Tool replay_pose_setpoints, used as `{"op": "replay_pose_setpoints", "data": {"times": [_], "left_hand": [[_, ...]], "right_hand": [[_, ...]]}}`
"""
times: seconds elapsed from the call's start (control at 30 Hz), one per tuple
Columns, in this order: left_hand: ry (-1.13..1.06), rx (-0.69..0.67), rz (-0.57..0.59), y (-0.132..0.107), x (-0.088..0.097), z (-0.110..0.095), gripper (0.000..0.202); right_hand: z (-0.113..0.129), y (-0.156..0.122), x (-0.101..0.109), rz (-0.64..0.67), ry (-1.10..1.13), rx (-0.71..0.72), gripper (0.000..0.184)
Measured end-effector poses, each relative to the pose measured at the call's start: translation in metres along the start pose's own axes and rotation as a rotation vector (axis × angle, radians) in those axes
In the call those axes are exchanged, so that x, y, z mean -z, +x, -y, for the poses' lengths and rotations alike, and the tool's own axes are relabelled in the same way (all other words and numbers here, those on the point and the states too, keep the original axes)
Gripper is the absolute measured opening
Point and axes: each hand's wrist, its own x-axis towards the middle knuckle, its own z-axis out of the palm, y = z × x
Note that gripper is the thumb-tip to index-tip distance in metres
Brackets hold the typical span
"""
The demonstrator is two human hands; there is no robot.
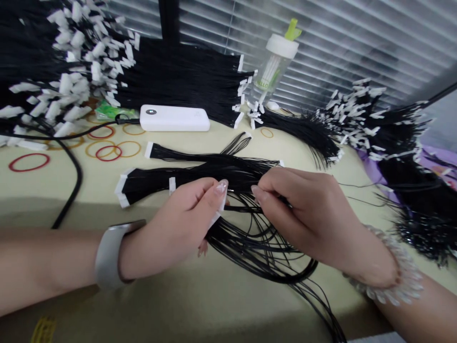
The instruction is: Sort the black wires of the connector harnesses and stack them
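Note:
My left hand (182,224) is closed in a pinch on a bunch of thin black cords (264,247) with white tags at their ends. My right hand (307,214) is closed too, its fingers gripping the same cords just to the right. The cords loop down toward the table's front edge. Behind my hands lie two flat bundles of black cords (200,174) with white tagged ends. A grey watch is on my left wrist and a clear beaded bracelet on my right.
A white power bank (174,117) with a black cable (71,162) lies behind. Coloured rubber bands (107,150) are scattered at the left. Big heaps of tagged black cords (53,62) fill the back left and right (392,138). A clear bottle (274,62) stands by the blinds.

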Motion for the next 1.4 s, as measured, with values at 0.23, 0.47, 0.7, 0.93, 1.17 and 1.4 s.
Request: {"op": "replay_pose_setpoints", "data": {"times": [0.23, 0.47, 0.7, 0.93, 1.17, 1.4], "left_hand": [[0.007, 0.009, 0.004, 0.0, 0.0, -0.001, 0.038], [0.018, 0.001, 0.005, 0.0, 0.0, 0.0, 0.036], [0.037, 0.003, -0.012, -0.001, 0.0, 0.0, 0.035], [0.083, 0.002, -0.009, -0.001, 0.001, -0.001, 0.034], [0.029, -0.04, 0.014, -0.008, -0.001, -0.002, 0.035], [-0.059, 0.01, 0.087, -0.017, -0.001, 0.001, 0.032]], "right_hand": [[0.003, 0.001, 0.001, 0.021, 0.072, -0.016, 0.015], [0.002, 0.003, 0.0, 0.038, 0.105, -0.075, 0.022], [-0.003, 0.003, -0.005, 0.088, -0.038, -0.024, 0.019], [0.004, 0.002, -0.009, 0.082, -0.016, 0.023, 0.021], [-0.047, 0.014, 0.019, -0.127, 0.181, -0.22, 0.025], [-0.06, 0.006, -0.024, 0.373, -0.224, -0.102, 0.089]]}}
